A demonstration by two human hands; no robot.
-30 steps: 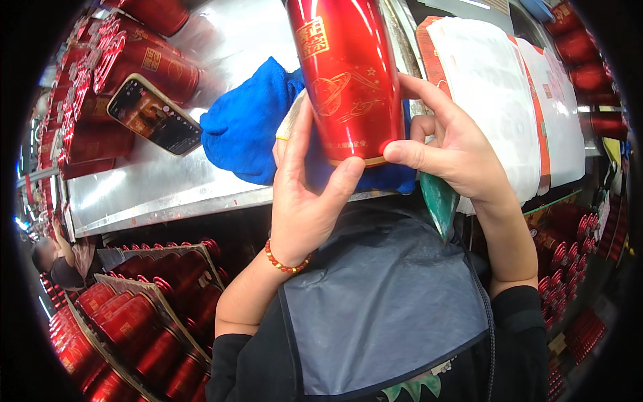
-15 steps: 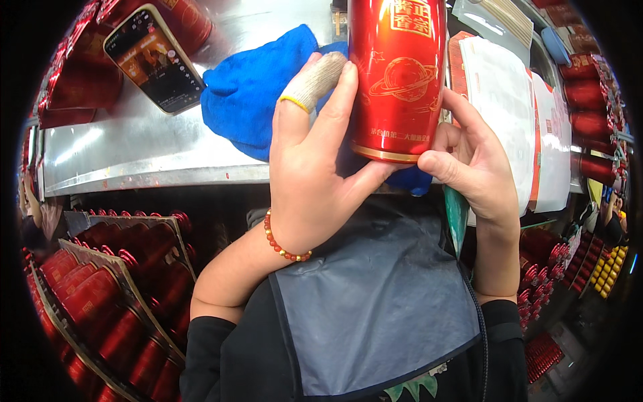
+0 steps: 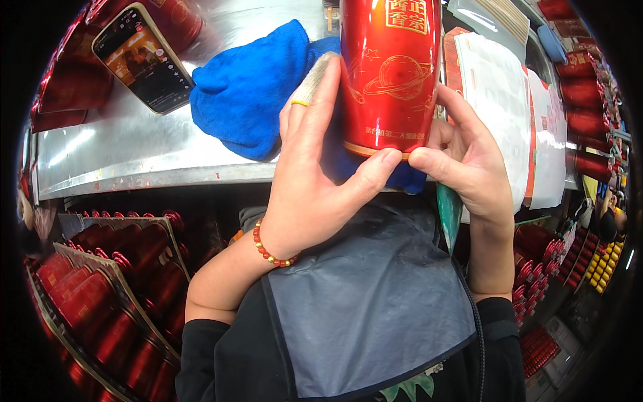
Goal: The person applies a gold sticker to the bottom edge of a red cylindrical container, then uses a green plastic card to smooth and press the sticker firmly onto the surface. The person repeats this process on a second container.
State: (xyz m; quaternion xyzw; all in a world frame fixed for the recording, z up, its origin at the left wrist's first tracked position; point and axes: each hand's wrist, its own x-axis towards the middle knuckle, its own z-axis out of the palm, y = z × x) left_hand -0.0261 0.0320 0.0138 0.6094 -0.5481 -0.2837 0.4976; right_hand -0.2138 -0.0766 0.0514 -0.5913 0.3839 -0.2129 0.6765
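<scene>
Both hands hold a glossy red bottle [image 3: 392, 74] with gold line drawings of a ringed planet and stars, its top cut off by the picture's upper edge. My left hand [image 3: 305, 181] lies along its left side, thumb at the gold base rim, with a white finger cot [image 3: 313, 80] on one finger and a beaded bracelet at the wrist. On the right side, my right hand [image 3: 472, 161] grips the lower edge, thumb tip close to the left thumb. A green pointed cone [image 3: 448, 218] shows under my right palm; what holds it is hidden.
A blue cloth [image 3: 248, 90] lies on the metal table [image 3: 127, 161] left of the bottle, and a lit phone [image 3: 142, 57] leans farther left. Papers [image 3: 492, 100] lie to the right. Racks of red bottles [image 3: 100, 295] stand below at left, with more red bottles [image 3: 586, 120] at right.
My left thumb has come up onto the front of the base rim, nearer the right thumb. The bottle has shifted slightly left and up in view, tilting a little.
</scene>
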